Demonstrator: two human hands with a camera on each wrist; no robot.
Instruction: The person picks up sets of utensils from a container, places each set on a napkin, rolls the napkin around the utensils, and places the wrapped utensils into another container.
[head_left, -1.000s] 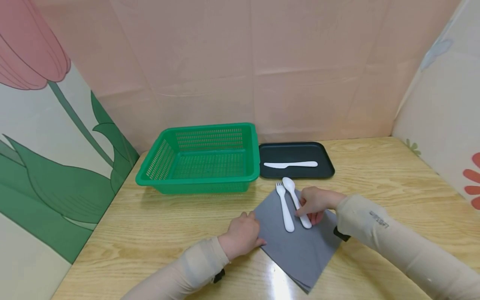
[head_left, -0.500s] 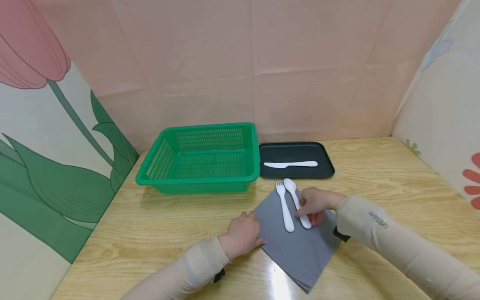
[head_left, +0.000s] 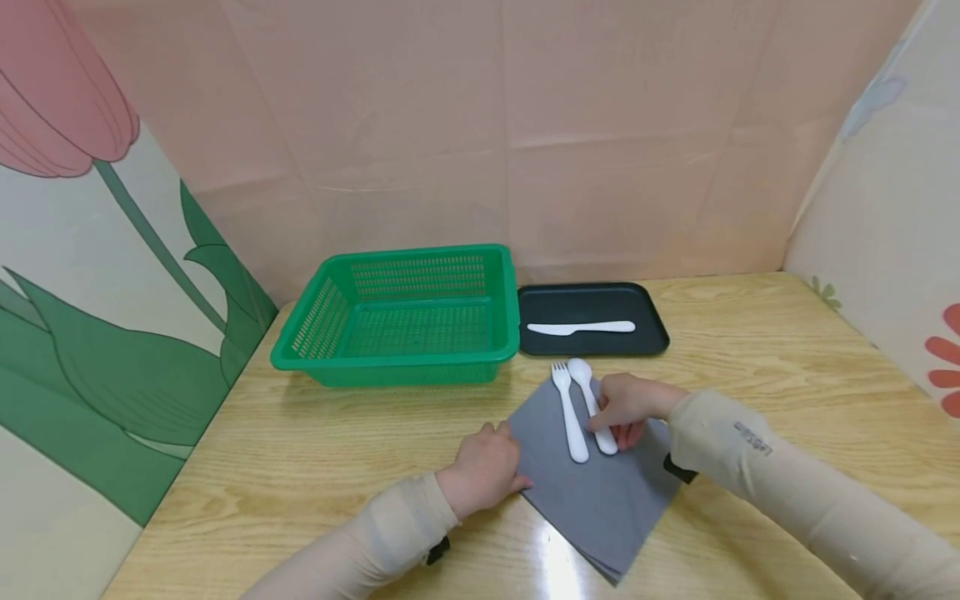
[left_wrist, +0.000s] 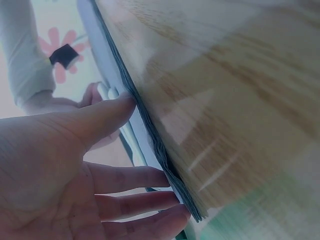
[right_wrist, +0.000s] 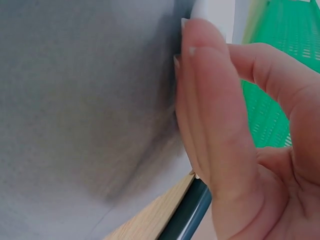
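A folded grey cloth napkin (head_left: 592, 508) lies slantwise on the table, its stacked layers showing in the left wrist view. On it a white fork (head_left: 572, 417) and a white spoon (head_left: 587, 387) lie side by side, heads reaching past the napkin's far corner. My right hand (head_left: 628, 407) pinches the spoon's handle between thumb and fingers. My left hand (head_left: 483, 468) touches the napkin's left edge with thumb and fairly straight fingers (left_wrist: 132, 179). In the right wrist view, the right fingers (right_wrist: 215, 110) lie against the grey cloth and hide most of the spoon.
Behind the napkin stands a green plastic basket (head_left: 405, 361) with slotted walls. To its right, a black tray (head_left: 592, 304) bears a white knife (head_left: 581, 328). A pink sheet (head_left: 637, 150) hangs at the back of the wooden table (head_left: 300, 508).
The spoon has shifted slightly toward me and to the left, closer to the fork, with my right hand on it. My left hand, the napkin and the fork stay in place.
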